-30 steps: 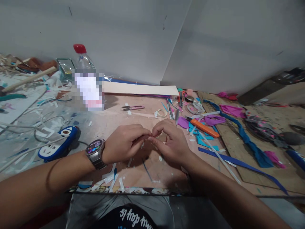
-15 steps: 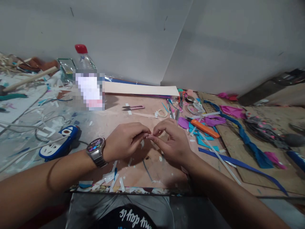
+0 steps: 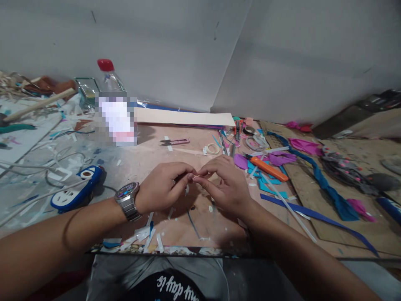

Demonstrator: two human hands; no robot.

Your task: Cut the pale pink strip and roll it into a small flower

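Note:
My left hand [image 3: 166, 184], with a watch [image 3: 127, 193] on its wrist, is closed in a pinch above the middle of the table. Facing it, my right hand [image 3: 227, 184] is pinched too, and the fingertips of both hands meet. A tiny whitish piece [image 3: 196, 176] shows between the fingertips; it is too small to name. Beyond the hands lie thread snips [image 3: 175, 142] and a ring of cream tape [image 3: 213, 149]. An orange utility knife [image 3: 269, 169] rests on blue and purple scraps to the right of my right hand.
A blue and white power strip [image 3: 75, 190] with cables lies at left. Behind it stand a red-capped bottle [image 3: 111, 77] and a blurred-out bright object [image 3: 117, 119]. A long cream board [image 3: 184, 117] runs along the wall. Blue strips [image 3: 319, 215] and cardboard [image 3: 344, 234] lie at right.
Both hands stay pinched together in almost the same place. Their fingertips have shifted very slightly left; nothing else has visibly moved on the table.

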